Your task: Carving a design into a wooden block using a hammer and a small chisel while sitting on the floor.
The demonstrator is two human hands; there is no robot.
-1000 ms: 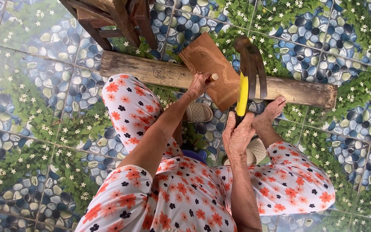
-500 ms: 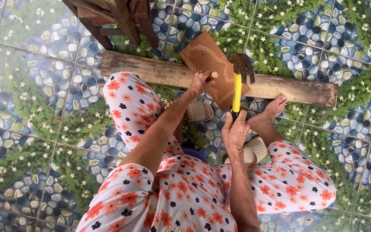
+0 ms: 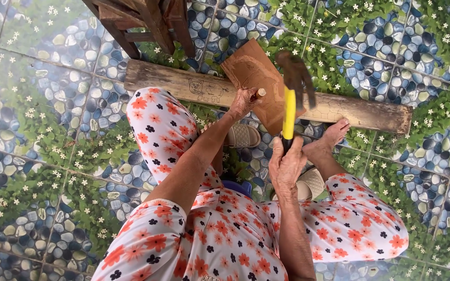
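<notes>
Right hand (image 3: 286, 167) clamps the yellow-handled hammer (image 3: 290, 99) above the brown panel (image 3: 253, 78); left hand (image 3: 243, 101) pinches a wooden-handled chisel (image 3: 259, 93) upright there, bracing against the plank (image 3: 194, 88).

Pebble-and-flower patterned tile floor (image 3: 42, 119) underfoot. A long wooden plank (image 3: 183, 86) lies across it at twelve o'clock. A brown board (image 3: 251, 73) rests on the plank.
</notes>
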